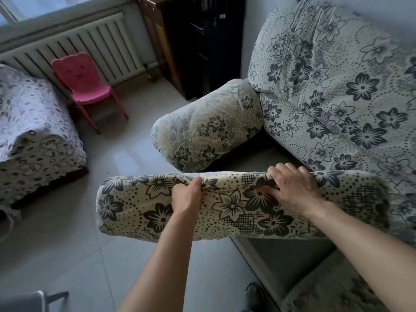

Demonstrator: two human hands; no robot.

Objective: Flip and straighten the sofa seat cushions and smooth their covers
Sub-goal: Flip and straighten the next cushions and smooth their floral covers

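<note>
We hold the cream seat cushion with black flower print [135, 206] lifted on edge at the centre of our view, its left end jutting out over the pale tiled floor [67, 244]. Our left hand [188, 194] pinches a fold of the cover along the top edge. Our right hand [290, 188] hooks its fingers over that same edge, thumb pressed on the near face. At one o'clock stands the flowered sofa back [337, 86], with the padded armrest [207, 129] at twelve. A pink plastic child's chair [83, 84] sits at ten o'clock.
</note>
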